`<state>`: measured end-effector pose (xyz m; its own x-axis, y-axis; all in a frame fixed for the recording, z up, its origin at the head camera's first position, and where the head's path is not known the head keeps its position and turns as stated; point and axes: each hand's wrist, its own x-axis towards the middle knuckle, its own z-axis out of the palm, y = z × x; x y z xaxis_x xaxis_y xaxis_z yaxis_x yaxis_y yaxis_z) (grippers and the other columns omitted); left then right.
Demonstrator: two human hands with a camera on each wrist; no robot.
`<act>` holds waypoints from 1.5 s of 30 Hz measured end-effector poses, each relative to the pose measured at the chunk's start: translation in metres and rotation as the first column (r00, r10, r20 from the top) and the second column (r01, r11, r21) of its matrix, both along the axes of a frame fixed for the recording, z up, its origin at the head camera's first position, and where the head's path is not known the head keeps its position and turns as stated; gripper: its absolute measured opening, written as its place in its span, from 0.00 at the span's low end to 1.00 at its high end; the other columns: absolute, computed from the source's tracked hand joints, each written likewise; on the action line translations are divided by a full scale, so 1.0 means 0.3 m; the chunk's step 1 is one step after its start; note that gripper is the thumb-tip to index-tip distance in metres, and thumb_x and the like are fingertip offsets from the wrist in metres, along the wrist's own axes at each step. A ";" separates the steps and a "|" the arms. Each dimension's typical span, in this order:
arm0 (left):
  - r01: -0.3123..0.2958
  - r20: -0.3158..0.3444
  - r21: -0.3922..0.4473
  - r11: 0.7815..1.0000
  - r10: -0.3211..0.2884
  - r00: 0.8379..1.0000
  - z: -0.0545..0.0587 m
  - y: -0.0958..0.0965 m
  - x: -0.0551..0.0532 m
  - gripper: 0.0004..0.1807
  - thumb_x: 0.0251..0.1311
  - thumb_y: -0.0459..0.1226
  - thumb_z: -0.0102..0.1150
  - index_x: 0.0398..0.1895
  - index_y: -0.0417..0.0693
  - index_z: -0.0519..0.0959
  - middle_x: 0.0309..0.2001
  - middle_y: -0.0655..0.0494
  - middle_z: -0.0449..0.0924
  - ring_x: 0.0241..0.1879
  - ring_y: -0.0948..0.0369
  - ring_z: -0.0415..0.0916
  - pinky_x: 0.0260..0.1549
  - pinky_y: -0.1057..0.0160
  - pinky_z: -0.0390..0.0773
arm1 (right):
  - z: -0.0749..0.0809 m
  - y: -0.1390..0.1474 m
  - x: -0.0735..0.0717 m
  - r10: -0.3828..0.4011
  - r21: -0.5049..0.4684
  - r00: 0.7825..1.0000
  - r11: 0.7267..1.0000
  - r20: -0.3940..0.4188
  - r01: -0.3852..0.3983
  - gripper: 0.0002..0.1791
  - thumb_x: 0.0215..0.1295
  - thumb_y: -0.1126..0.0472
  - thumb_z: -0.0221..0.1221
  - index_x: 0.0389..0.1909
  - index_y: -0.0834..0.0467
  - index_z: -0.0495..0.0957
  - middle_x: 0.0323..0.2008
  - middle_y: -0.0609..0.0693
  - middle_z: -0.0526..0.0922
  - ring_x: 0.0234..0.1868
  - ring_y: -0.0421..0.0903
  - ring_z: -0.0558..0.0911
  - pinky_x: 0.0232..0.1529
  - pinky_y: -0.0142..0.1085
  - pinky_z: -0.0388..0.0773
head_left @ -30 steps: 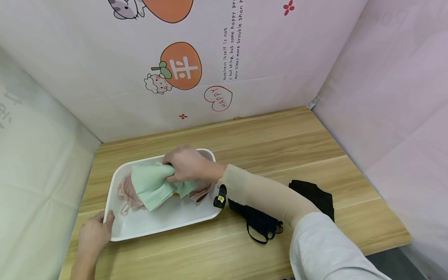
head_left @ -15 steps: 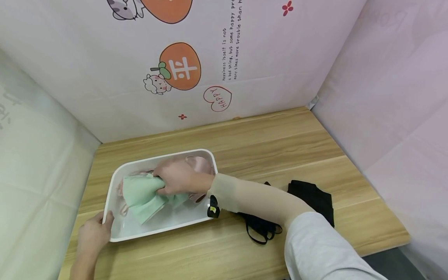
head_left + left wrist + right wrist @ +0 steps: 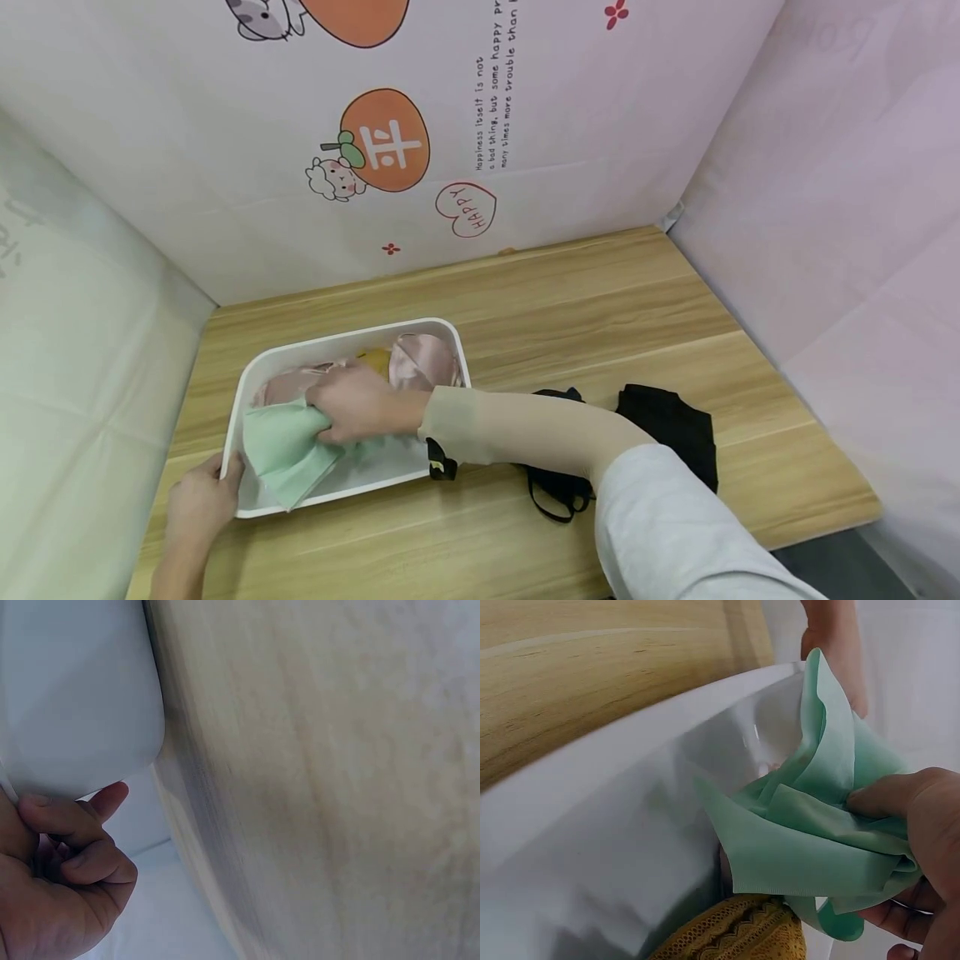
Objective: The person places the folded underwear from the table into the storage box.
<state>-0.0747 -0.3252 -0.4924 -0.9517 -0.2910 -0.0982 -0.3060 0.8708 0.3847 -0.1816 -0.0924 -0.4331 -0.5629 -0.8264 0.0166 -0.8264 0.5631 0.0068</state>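
Note:
My right hand (image 3: 360,404) pinches a thin mint-green cloth garment (image 3: 285,454) between thumb and fingers, low over the left half of a white plastic tub (image 3: 378,468). A lower corner of the cloth hangs over the tub's front rim. In the right wrist view the garment (image 3: 810,844) is bunched in folds, its exact kind unclear. At the tub's left end my left hand (image 3: 201,504) grips the rim, thumb on top; the left wrist view has that hand (image 3: 64,877) with curled fingers against the tub's outer wall (image 3: 82,697).
Inside the tub lie a pink satin bra cup (image 3: 423,360), more pink fabric (image 3: 288,385) and a mustard lace piece (image 3: 377,360). Right of it on the wooden table (image 3: 570,308) are a black strapped garment (image 3: 555,483) and a black folded cloth (image 3: 675,429). Fabric walls enclose the table.
My right hand has carried the mint-green garment left and toward the tub's front, uncovering the pink satin and mustard pieces. My left hand has stayed on the rim.

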 end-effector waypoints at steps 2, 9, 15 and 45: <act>0.007 0.011 0.000 1.000 -0.007 1.000 -0.002 -0.003 0.000 0.26 0.70 0.45 0.35 0.53 0.32 0.74 0.43 0.30 0.79 0.37 0.37 0.78 0.32 0.44 0.76 | -0.004 -0.014 0.006 0.001 0.021 1.000 1.000 0.006 -0.001 0.16 0.53 0.35 0.59 0.36 0.38 0.73 0.30 0.31 0.74 0.35 0.32 0.71 0.53 0.39 0.67; 0.025 0.033 -0.019 0.999 -0.025 0.999 -0.004 -0.004 -0.002 0.23 0.69 0.40 0.37 0.55 0.29 0.71 0.42 0.30 0.80 0.37 0.38 0.79 0.35 0.43 0.76 | -0.020 -0.065 0.030 0.004 0.092 1.000 0.996 0.017 -0.006 0.18 0.53 0.35 0.58 0.41 0.38 0.73 0.33 0.29 0.75 0.39 0.32 0.72 0.61 0.43 0.62; 0.022 0.054 -0.013 1.000 -0.021 0.998 -0.004 -0.002 0.001 0.23 0.69 0.39 0.35 0.56 0.28 0.69 0.46 0.29 0.78 0.36 0.41 0.79 0.33 0.46 0.76 | -0.040 -0.088 0.042 0.014 0.139 1.000 0.990 0.008 -0.015 0.21 0.54 0.34 0.58 0.45 0.38 0.74 0.38 0.29 0.77 0.39 0.32 0.72 0.59 0.41 0.63; 0.012 0.064 0.008 1.000 -0.013 0.998 0.012 0.002 -0.002 0.29 0.71 0.48 0.30 0.57 0.32 0.70 0.51 0.30 0.74 0.50 0.30 0.70 0.43 0.38 0.70 | -0.124 -0.152 0.067 0.058 0.286 0.998 0.956 0.030 -0.064 0.16 0.54 0.34 0.58 0.38 0.36 0.75 0.36 0.30 0.79 0.39 0.36 0.71 0.49 0.34 0.62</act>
